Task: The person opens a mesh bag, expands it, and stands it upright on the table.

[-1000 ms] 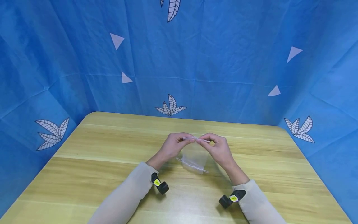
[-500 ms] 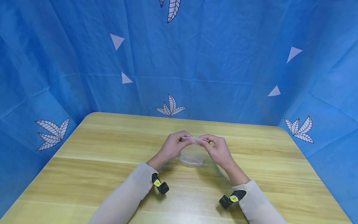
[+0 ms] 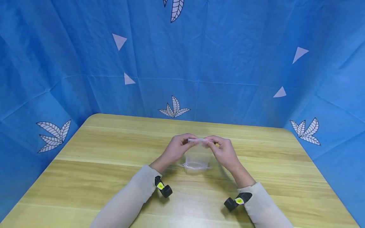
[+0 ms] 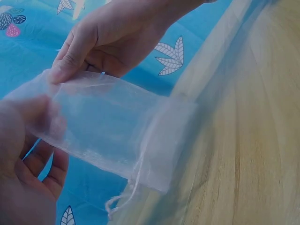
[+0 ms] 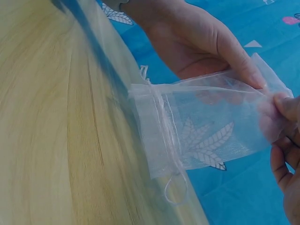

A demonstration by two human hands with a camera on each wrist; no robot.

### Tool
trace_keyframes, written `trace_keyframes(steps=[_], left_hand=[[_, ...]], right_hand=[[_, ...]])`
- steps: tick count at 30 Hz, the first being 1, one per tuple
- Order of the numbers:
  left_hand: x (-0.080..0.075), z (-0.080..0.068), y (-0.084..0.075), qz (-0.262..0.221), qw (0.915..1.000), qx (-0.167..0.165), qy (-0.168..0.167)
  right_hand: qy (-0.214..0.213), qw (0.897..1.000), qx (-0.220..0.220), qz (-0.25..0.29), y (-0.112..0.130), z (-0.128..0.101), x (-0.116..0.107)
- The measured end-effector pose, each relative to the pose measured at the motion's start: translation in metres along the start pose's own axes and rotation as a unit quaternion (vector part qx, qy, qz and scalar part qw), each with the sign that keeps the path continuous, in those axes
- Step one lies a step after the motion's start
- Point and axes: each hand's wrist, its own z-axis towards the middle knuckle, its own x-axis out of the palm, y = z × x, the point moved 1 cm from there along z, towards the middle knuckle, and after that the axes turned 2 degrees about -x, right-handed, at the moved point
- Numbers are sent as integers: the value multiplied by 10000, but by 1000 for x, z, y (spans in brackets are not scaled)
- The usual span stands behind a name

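A sheer white organza drawstring bag (image 3: 196, 157) hangs between the two hands, its bottom end up and its mouth down over the table. My left hand (image 3: 177, 148) pinches one upper corner between thumb and fingers. At the other upper corner my right hand (image 3: 224, 152) does the same, the thumbs close together. In the left wrist view the bag (image 4: 105, 124) is see-through, with a drawstring (image 4: 139, 166) across it near the mouth. A loop of cord (image 5: 176, 190) sticks out at one side in the right wrist view.
The wooden table (image 3: 114, 177) spreads under both forearms. A blue curtain (image 3: 228, 47) printed with white leaves and triangles stands behind it and on both sides. Each wrist wears a small black camera (image 3: 166, 191) on a strap.
The bag's hanging lower end has swung and levelled out, and its upper edge has straightened between the fingers. Both hands stay nearly in place, still pinching it.
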Motion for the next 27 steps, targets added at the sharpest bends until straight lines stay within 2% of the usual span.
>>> trace_keyframes(steps=[5,10,14,20,27], left_hand=[[0,0,1,-187,9998,-65,87],[0,1,1,-131,9999,-75,-42],[1,1,0,-80,9999,-61,-132],[0,1,0,-143,9995,-96,-270],[-2,0,0,-219,9993,-275,-110]], right_hand=[[57,9999,149,-66,0,0,0],[124,9999,48,-50,0,1,0],[35,9999,-117,33,-1,1,0],[-178,9995,-72,263,-2,2,-1],[-184,9993,-25,320,-1,1,-2]])
